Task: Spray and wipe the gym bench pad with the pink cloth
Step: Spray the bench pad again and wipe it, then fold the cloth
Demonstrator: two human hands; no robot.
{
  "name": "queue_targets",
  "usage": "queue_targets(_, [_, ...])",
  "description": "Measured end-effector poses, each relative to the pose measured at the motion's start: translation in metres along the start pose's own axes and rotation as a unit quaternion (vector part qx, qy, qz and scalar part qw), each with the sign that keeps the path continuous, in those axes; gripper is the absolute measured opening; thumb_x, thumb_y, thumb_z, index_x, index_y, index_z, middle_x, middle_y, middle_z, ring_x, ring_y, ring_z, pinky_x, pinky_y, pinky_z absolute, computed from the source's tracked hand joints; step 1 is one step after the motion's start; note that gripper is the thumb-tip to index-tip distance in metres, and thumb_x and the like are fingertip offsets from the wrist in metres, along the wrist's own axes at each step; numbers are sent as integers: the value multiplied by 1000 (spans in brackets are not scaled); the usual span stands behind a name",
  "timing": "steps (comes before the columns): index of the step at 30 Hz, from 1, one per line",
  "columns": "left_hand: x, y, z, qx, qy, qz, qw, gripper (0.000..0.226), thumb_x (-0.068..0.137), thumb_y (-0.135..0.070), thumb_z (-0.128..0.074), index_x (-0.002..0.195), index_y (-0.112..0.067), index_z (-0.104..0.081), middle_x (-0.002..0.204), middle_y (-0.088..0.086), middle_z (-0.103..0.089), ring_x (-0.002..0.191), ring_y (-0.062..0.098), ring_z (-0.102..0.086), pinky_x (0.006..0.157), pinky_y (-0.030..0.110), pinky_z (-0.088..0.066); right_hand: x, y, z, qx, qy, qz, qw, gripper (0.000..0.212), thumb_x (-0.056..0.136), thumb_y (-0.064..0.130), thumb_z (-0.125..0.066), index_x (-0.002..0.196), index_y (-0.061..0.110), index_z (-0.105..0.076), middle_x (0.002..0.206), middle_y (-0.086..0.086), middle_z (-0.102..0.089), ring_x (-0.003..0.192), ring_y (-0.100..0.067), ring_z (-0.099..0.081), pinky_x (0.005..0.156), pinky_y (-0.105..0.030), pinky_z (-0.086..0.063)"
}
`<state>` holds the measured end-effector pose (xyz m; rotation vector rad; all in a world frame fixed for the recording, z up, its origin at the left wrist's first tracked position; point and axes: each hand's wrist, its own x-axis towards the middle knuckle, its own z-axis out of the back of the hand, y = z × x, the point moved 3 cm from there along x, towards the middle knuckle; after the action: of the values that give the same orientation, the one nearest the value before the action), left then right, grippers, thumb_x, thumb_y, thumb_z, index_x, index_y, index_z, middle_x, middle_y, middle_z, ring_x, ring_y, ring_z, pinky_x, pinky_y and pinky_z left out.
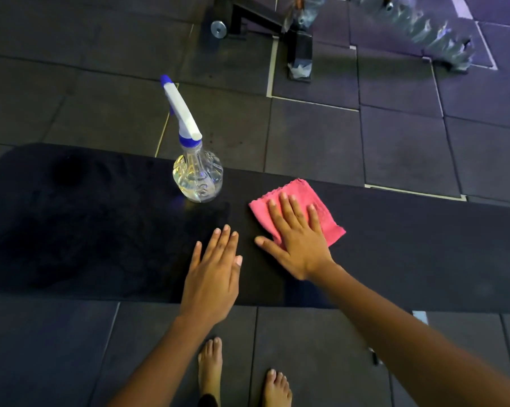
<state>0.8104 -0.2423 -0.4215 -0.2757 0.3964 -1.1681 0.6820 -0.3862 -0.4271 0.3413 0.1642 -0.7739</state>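
Right hand (299,239) flat on pink cloth (321,207)

bottle (198,174) on pad (394,245) | cloth (321,212) right of bottle

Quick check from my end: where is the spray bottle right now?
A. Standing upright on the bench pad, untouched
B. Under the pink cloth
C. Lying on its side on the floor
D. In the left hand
A: the spray bottle stands upright on the bench pad, clear of the left hand, while the right hand presses the pink cloth flat.
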Motion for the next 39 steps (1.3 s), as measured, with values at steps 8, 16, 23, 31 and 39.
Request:
queue_targets(8, [-6, 8, 0, 12, -3, -14, 1000, 59, 96, -39, -11, 148, -16, -29, 157, -2, -21, 146, 14, -13, 118, 39, -8, 6, -23, -7, -52, 15, -67, 996, 81, 85, 71, 13, 150, 23, 23, 160, -1, 26, 145, -19, 27, 119, -51, 12])
queue_targets(16, [-13, 27, 27, -3, -18, 28, 999, 49, 98, -33, -36, 143, -17, -39, 156, 1, -26, 145, 18, -18, 117, 46, -10, 27, 75, 68, 391, -120, 5, 912, 86, 82, 64, -57, 152, 23, -27, 162, 10, -13, 148, 0, -1, 114, -16, -7])
queue_targets(23, [-13, 88, 45, 32, 29, 55, 998, 56, 99, -41, -31, 150, -23, -18, 160, -4, -3, 147, 15, 4, 118, 40, 0, 111, 144, 107, 481, -123, 99, 863, 91, 70, 12, -87, 145, 6, -37, 147, -16, -45, 138, -37, -38, 108, -55, -39])
queue_targets(31, [-2, 125, 65, 43, 45, 46, 997, 57, 99, -44, -26, 151, -25, -12, 160, -7, 7, 146, 13, 14, 119, 39, 2, 153, 152, 113, 372, -144, 134, 907, 72, 63, -2, -65, 133, 2, -50, 124, 11, -56, 102, -1, -55, 91, -23, -41])
queue_targets(39, [19, 129, 73, 26, 50, 35, 998, 57, 100, -43, -24, 152, -22, -10, 160, -4, 6, 146, 14, 13, 120, 39, 1, 116, 143, 117, 582, -98, 0, 808, 63, 54, -9, -50, 107, 21, -68, 96, -4, -64, 72, -9, -57, 54, -27, -49])
